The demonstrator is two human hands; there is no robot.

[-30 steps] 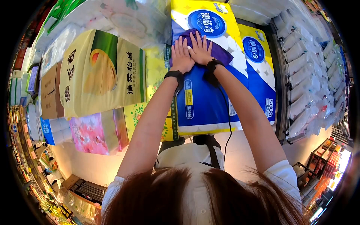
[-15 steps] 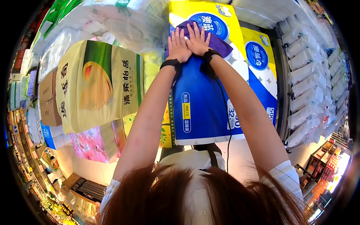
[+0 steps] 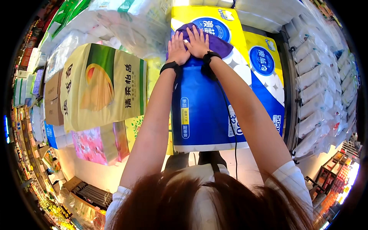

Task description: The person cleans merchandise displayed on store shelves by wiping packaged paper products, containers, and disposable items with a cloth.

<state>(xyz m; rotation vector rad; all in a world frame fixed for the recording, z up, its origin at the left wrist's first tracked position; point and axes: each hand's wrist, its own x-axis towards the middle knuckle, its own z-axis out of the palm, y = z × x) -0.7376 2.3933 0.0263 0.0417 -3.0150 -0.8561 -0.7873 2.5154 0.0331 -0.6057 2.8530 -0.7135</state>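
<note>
Both of my hands lie flat, side by side, on a purple cloth (image 3: pixel 220 46) spread over a large blue, yellow and white pack of toilet rolls (image 3: pixel 207 103). My left hand (image 3: pixel 178 49) presses on the cloth's left part, fingers pointing away from me. Beside it, my right hand (image 3: pixel 197 43) rests with spread fingers on the cloth's middle, the two thumbs close together. Black bands circle both wrists, and a thin black cable (image 3: pixel 230 111) runs down from the right one across the pack. The palms' undersides are hidden.
To the left stands a beige paper pack (image 3: pixel 119 84), with a pink floral pack (image 3: pixel 90 145) below it. A second blue-and-yellow pack (image 3: pixel 264 61) adjoins on the right. Beyond a dark rack edge (image 3: pixel 293 96) are stacked white plastic-wrapped packs (image 3: pixel 316 88). Clear-wrapped rolls (image 3: pixel 130 27) sit behind.
My hands and the purple cloth have shifted slightly toward the left and nearer in the view. The large pack also appears a little lower and further left. Both hands stay flat on the cloth.
</note>
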